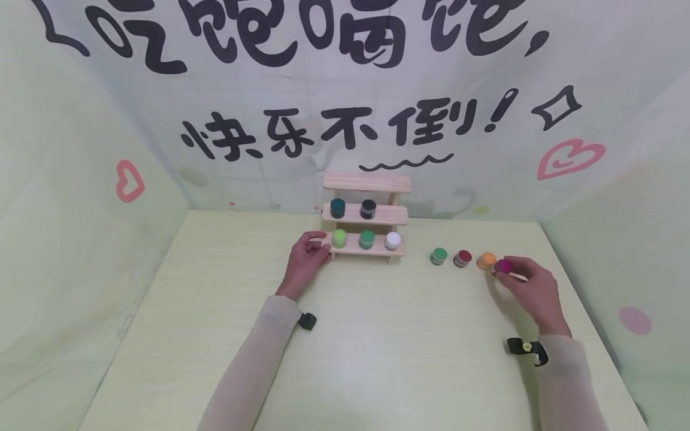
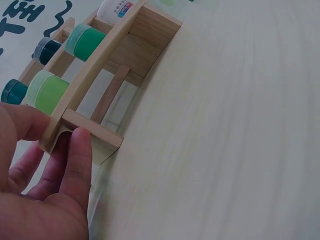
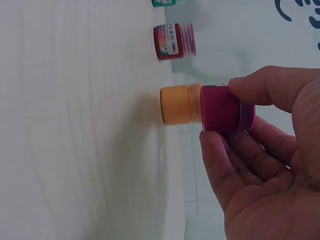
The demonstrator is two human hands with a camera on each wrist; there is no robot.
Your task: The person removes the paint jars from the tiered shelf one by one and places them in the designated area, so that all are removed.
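Pale sleeves [image 1: 248,365] lie closest, stretched over the table [image 1: 399,335] from its near side, a black wrist strap [image 1: 308,321] showing at the left cuff. From where I stand, the purple jar [image 1: 504,267] is up off the table toward the back right corner, pinched between the thumb and fingers of the right hand [image 1: 533,290]. Just beside it, on the side away from the right edge, stands the orange jar [image 1: 487,260], and the purple one overlaps its top in the right wrist view. Next along that row, near the back edge, come the red jar [image 1: 462,258] and the green jar [image 1: 439,256], each apart from its neighbour.

Well away from the other hand, the left hand [image 1: 304,263] grips the left end of the rack [image 1: 366,182], fingers curled at its lowest shelf. That wooden rack stands in three steps by the middle of the back edge. Its bottom step carries the lime jar [image 1: 339,238], a darker green one [image 1: 366,239] and the white jar [image 1: 392,240]; its middle step, the teal jar [image 1: 338,208] and the black jar [image 1: 368,209].

Behind the back edge hangs a pale cloth [image 1: 286,191] with big dark lettering [image 1: 347,127] and a pink heart [image 1: 571,170] to the right.
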